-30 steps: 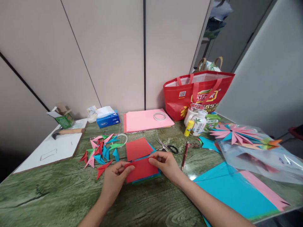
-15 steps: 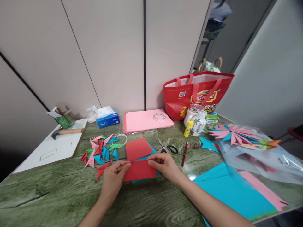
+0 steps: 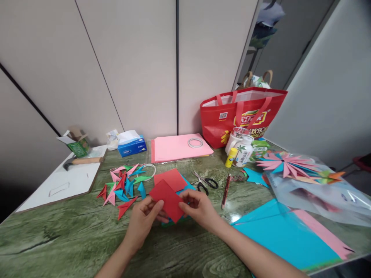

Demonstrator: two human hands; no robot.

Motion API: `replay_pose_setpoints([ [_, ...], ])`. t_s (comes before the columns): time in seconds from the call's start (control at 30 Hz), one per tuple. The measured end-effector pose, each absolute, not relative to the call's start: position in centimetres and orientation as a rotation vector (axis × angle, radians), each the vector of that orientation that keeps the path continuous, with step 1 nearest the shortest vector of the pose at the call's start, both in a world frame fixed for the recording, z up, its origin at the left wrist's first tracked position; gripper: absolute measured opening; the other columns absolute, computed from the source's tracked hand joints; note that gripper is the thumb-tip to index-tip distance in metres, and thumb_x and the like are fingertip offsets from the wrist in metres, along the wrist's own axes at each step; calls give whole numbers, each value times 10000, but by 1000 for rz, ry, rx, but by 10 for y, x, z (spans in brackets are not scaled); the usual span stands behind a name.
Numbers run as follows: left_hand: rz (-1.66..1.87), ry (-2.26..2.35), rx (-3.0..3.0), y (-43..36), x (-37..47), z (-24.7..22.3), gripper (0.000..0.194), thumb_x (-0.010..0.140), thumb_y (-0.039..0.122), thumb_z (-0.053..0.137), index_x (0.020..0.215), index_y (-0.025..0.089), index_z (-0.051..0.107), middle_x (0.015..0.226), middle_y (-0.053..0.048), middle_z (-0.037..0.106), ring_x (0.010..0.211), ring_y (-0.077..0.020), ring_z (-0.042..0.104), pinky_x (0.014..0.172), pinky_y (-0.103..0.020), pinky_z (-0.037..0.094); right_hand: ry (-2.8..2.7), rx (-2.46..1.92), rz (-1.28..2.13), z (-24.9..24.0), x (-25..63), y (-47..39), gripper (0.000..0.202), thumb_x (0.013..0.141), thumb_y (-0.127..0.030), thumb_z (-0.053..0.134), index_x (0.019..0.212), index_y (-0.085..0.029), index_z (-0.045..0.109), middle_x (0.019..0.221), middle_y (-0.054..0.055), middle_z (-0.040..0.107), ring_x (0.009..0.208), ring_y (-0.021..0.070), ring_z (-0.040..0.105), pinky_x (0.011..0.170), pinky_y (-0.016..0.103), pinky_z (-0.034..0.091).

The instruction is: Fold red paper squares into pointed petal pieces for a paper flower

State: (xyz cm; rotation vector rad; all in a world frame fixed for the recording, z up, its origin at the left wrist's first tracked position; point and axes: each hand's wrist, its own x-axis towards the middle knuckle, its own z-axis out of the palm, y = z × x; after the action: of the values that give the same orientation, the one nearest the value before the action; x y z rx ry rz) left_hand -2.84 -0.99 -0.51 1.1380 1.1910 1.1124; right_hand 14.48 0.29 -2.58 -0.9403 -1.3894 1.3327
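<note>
Red square paper sheet [image 3: 167, 200]: held with its corners turned up and down, above a stack of red, blue and green paper [image 3: 171, 180]. Left hand [image 3: 144, 217] grips its left side; right hand [image 3: 197, 204] pinches its right corner. Beyond the right hand: black-handled scissors [image 3: 205, 180], blades apart. Left of the stack: small folded paper pieces, multicoloured [image 3: 121, 184]. Farther back: pink paper sheets [image 3: 174, 148].

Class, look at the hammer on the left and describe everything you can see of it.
The hammer lies on its side on the white board, close in front of the open green box. Its dark, metal-looking head has a curved shape and sits at the left end; the pale brown handle, apparently wooden, points right, towards the board's edge. Nobody is touching it.
</note>
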Motion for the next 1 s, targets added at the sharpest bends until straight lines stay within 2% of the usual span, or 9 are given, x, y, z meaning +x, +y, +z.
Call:
replay_pose_setpoints([
  [0.23, 1001, 1194, 1192, -13, -23, -3, 243, 631, 349, 667, 619, 121, 585, 549, -27, 657, 446, -160, 622, 428, -255, 528, -1602, -883, 1178, -15, 146, -1, 209, 786, -303, 511, 693, -152, 623, 656, 17, 606, 607, 121, 524, 569, 224, 410],
  [0.33, 1049, 1253, 1105, -12, -21, -5, 241, 587, 332, 696, 631, 142, 554, 522, -4, 638, 446, -183, 626, 350, -247, 496, -1597, -951, 879, -14, 148, -3, 174, 777, -238, 529, 641, -157, 600, 617, 16, 586, 585, 121, 517, 533, 219, 399],
  [0.37, 1081, 1271, 1092, -12, -21, -6, 254, 579, 326, 702, 693, 146, 564, 559, -12, 657, 461, -197, 635, 336, -248, 486, -1573, -984, 729, -15, 149, -4, 165, 776, -212, 529, 631, -159, 587, 601, 14, 569, 566, 118, 507, 512, 218, 391],
  [0.43, 1130, 1272, 1113, -13, -21, -8, 326, 584, 314, 707, 836, 148, 585, 708, -58, 704, 573, -226, 666, 389, -267, 511, -1538, -965, 430, -16, 151, -8, 131, 766, -162, 535, 643, -162, 579, 606, 18, 548, 561, 118, 499, 519, 228, 400],
  [0.53, 1130, 1099, 1172, -16, -19, -10, 440, 556, 319, 740, 946, 168, 602, 971, -108, 688, 868, -275, 645, 645, -341, 553, -1664, -823, 253, -17, 149, -13, 86, 757, -113, 542, 746, -170, 605, 677, 44, 580, 620, 131, 544, 552, 240, 434],
  [0.63, 1095, 956, 1230, -20, -18, -9, 578, 535, 374, 754, 1055, 189, 584, 1095, -113, 640, 1008, -283, 581, 833, -374, 485, -1850, -657, 339, -16, 145, -16, 132, 770, -148, 550, 881, -182, 614, 778, 65, 609, 706, 141, 580, 601, 241, 464],
  [0.73, 1085, 955, 1269, -24, -18, -5, 804, 532, 447, 735, 1239, 187, 454, 1128, -119, 619, 1028, -282, 565, 869, -374, 454, -1908, -613, 550, -15, 146, -13, 293, 752, -248, 612, 1038, -198, 576, 910, 78, 598, 839, 160, 572, 708, 262, 473],
  [0.87, 1037, 994, 1320, -26, -18, -2, 921, 545, 475, 716, 1327, 178, 330, 1198, -116, 570, 1063, -286, 532, 887, -361, 432, -1926, -714, 765, -19, 149, -8, 712, 492, -438, 765, 1130, -229, 528, 1019, 81, 545, 878, 190, 542, 722, 276, 471],
  [1.0, 1023, 1017, 1382, -24, -19, -3, 846, 608, 453, 683, 1329, 191, 326, 1248, -91, 533, 1107, -271, 499, 912, -352, 410, -1888, -787, 829, -24, 149, -5, 806, 395, -476, 782, 1124, -247, 527, 1019, 72, 548, 891, 211, 532, 711, 290, 466],
])
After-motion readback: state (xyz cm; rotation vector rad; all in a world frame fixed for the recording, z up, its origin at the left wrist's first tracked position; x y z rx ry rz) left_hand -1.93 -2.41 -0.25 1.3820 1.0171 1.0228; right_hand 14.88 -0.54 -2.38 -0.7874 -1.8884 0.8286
